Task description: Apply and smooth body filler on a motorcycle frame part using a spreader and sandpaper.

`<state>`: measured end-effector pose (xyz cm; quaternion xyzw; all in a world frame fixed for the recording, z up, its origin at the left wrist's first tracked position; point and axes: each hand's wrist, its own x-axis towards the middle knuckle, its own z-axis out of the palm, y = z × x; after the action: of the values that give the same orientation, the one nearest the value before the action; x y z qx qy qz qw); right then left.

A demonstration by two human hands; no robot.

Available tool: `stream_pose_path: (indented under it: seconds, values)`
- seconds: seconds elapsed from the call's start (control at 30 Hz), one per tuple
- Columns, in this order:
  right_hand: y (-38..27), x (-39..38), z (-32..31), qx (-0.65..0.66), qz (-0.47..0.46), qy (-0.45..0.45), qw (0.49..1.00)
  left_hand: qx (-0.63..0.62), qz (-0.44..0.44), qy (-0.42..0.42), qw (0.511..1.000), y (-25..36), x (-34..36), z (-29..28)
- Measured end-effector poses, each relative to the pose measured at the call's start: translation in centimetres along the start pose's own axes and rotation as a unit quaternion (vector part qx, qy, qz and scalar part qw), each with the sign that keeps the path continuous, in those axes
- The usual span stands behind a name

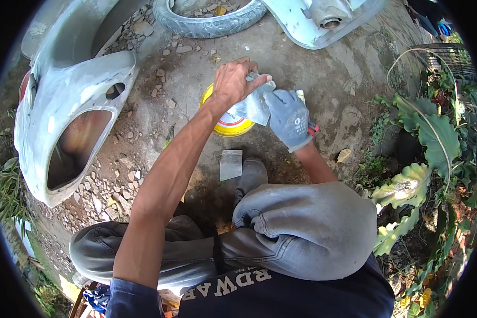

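Observation:
My bare left hand [233, 80] is closed on a pale, translucent sheet-like piece [252, 108] over a yellow round tin or lid [230, 129]. My right hand [289, 116], in a grey glove, pinches the same piece from the right. Beside that glove, a red-and-black item [314, 129] shows partly, and a small white object [301, 95] sticks out behind it; I cannot tell whether either is held. Below the tin, a small translucent rectangular piece [230, 165] lies on the ground near my shoe [253, 175].
A pale body panel with openings [77, 90] stands at the left among rubble. A tyre [206, 26] and another painted panel [307, 29] lie ahead. Leafy plants [426, 138] and a wire basket [437, 58] line the right. My bent knees occupy the lower view.

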<state>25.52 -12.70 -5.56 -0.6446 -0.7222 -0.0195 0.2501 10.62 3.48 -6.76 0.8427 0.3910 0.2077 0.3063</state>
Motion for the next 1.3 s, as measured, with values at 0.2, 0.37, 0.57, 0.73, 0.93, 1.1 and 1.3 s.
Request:
stream_pose_path:
  seconds: [0.2,0.37,0.57,0.73,0.93,1.1,1.3]
  values:
    - [-1.4,-0.5,0.2,0.015,-0.006,-0.038,0.999,0.003,-0.013,-0.002,1.000,-1.1,-0.6,-0.4]
    - [-0.2,0.7,0.4,0.032,-0.013,-0.002,0.999,-0.006,0.009,0.012,1.000,-0.6,0.0,-0.2]
    - [0.1,2.0,0.7,0.006,-0.023,-0.025,0.999,-0.010,0.036,0.021,0.999,-2.1,1.1,-0.6]
    - [-2.1,-0.2,1.0,0.022,0.001,-0.026,0.999,0.004,0.051,0.025,0.998,-3.0,0.0,-1.4]
    - [-0.4,0.3,0.2,0.010,0.012,0.002,1.000,-0.020,0.067,0.028,0.997,-1.6,2.0,-0.7]
    - [-1.6,0.7,0.7,0.056,0.008,-0.018,0.998,-0.031,0.069,-0.030,0.997,-3.1,1.2,-2.1]
    - [-0.9,0.7,0.2,0.067,0.005,-0.017,0.998,-0.023,0.053,-0.060,0.997,-2.1,1.0,-1.3]
